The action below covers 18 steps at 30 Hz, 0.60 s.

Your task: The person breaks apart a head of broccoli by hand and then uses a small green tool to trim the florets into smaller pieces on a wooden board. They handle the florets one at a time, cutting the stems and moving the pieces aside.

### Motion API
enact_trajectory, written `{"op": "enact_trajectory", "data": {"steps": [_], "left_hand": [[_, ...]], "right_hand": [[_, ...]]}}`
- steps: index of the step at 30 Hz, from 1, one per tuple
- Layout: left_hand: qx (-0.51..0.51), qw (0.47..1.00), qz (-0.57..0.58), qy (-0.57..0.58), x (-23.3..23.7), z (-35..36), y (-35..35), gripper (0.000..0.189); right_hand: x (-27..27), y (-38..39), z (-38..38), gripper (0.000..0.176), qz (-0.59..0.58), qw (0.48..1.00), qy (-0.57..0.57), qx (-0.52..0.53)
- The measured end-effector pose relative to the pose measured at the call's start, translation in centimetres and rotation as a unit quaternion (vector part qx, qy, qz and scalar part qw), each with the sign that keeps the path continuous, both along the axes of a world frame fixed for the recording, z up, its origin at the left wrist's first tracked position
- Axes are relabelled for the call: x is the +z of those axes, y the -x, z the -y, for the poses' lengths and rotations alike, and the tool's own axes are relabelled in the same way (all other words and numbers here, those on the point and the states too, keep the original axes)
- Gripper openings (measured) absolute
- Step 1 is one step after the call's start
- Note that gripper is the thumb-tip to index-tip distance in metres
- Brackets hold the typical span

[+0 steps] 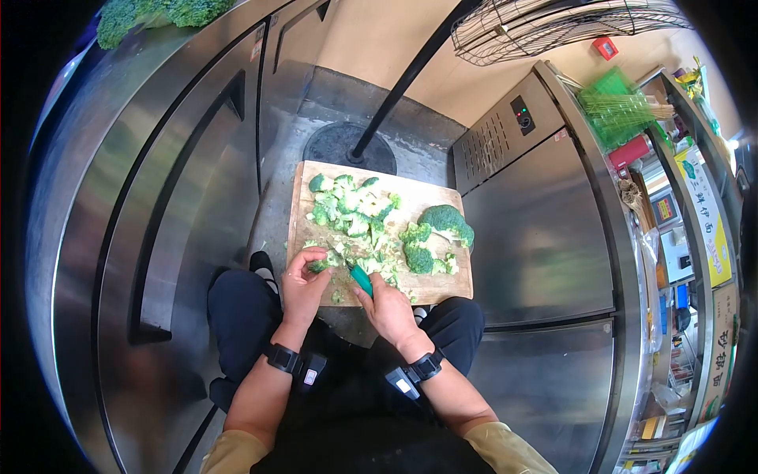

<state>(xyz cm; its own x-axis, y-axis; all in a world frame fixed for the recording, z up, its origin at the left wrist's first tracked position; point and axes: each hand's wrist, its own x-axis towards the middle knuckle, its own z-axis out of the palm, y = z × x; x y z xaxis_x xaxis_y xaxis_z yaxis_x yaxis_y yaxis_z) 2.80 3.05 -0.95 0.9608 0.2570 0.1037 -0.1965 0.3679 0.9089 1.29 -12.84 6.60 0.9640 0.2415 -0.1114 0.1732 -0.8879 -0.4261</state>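
A wooden cutting board (302, 213) lies across the middle of the view, in front of my knees. My left hand (304, 276) pinches a small broccoli floret (319, 265) over the board's near left part. In my right hand (386, 310) is a knife with a green handle (361, 279); its blade points toward the floret and is mostly hard to make out. Cut broccoli florets (353, 207) are heaped on the far left half of the board, with crumbs and trimmings around them. Larger broccoli pieces (447, 222) rest on the right side.
Steel cabinets (205, 197) stand close on the left, and a steel refrigerator (545, 229) on the right. Behind the board, a black fan pole rises from a round base (332, 144). More broccoli (162, 17) sits on the upper left counter. Shelves with packages (703, 213) line the far right.
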Motion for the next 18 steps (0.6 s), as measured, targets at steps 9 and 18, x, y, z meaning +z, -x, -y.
{"op": "enact_trajectory", "data": {"steps": [9, 18], "left_hand": [[-0.033, 0.998, 0.035, -0.051, 2.4, -0.6, 0.9, 0.023], [-0.137, 0.965, -0.112, 0.194, 1.9, -0.5, 0.5, 0.030]], "right_hand": [[-4.7, -2.5, 1.4, 0.033, -0.153, 0.981, -0.119, 0.022], [-0.3, -3.3, -0.3, 0.027, -0.227, 0.777, -0.578, -0.102]]}}
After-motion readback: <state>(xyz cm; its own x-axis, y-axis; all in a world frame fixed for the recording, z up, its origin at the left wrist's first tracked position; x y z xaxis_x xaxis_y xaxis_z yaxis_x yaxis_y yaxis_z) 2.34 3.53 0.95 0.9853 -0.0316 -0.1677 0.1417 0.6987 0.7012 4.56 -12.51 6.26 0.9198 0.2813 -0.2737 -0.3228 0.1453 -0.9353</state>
